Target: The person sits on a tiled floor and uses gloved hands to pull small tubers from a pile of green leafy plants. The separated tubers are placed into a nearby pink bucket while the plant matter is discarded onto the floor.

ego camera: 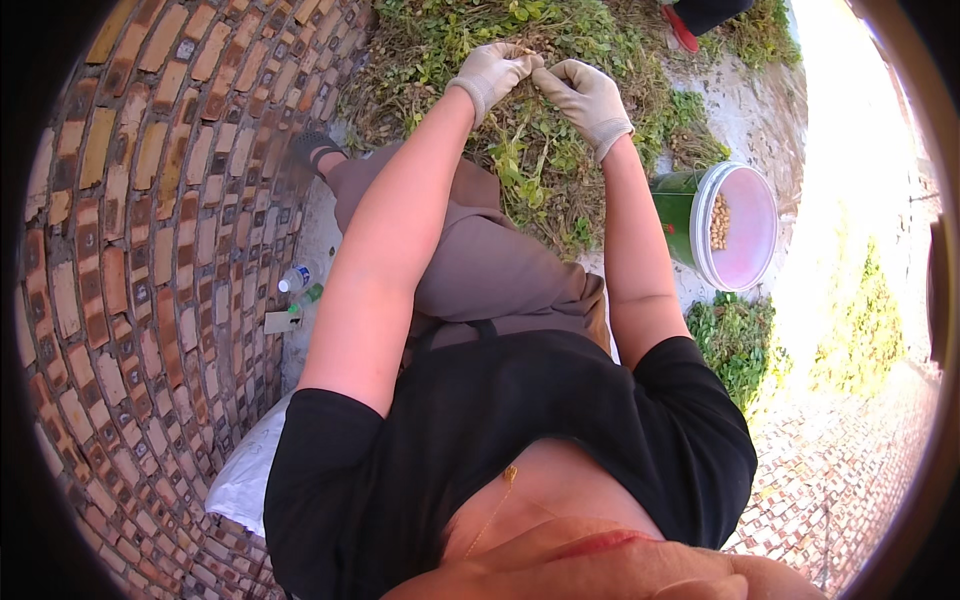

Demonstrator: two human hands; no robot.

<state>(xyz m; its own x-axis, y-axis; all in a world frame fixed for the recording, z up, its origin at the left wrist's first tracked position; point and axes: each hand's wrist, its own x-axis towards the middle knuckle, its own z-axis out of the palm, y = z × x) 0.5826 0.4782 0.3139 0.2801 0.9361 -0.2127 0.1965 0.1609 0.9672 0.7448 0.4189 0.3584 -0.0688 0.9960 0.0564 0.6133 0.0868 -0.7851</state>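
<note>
My left hand (495, 75), in a pale knit glove, pinches a small tan piece, apparently a peanut pod (528, 52) or a bit of root. Close by, my right hand (589, 101), gloved the same way, brings thumb and forefinger up to the left fingertips. Whether anything is between those right fingers is too small to tell. Both hands are above a heap of pulled peanut plants (536, 169) with green leaves and dry stems. To the right, a green plastic bucket (679, 217) with a white rim leans on its side, tan peanuts (720, 223) inside.
A brick wall (150, 225) rises on the left. Beside it lie a clear plastic bottle (298, 277), a green bottle (307, 298) and a white sack (251, 465). Another person's red shoe (681, 30) shows at the top. More greenery (731, 337) lies below the bucket.
</note>
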